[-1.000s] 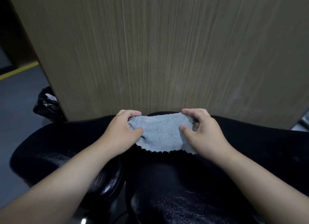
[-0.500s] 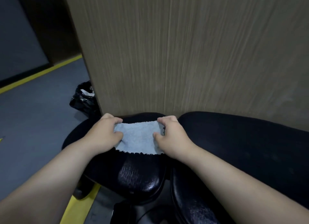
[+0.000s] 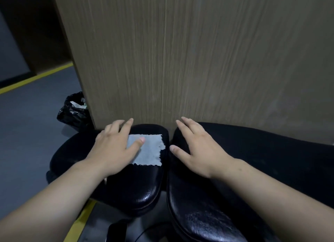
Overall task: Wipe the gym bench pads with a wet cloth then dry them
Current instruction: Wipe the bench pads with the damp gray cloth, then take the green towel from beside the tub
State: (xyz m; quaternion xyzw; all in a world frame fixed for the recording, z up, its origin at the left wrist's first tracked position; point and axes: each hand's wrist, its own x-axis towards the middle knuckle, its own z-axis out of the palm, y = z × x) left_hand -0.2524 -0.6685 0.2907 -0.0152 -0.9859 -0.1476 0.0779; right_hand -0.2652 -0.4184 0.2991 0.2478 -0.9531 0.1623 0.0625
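right hand (image 3: 200, 149) has left the frayed grey cloth (image 3: 150, 151); left hand (image 3: 112, 147) presses it, all fingers (image 3: 126, 128) straight.

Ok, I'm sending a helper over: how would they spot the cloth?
Find the tall wooden panel. At its foot, on the left black pad, partly under the left hand, lies the cloth: pale grey, frayed-edged, the only light thing there.

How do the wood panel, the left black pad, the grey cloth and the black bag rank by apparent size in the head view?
1. wood panel
2. left black pad
3. grey cloth and black bag look alike; the left hand hides part of the cloth, the bag sits farther off, so unranked.
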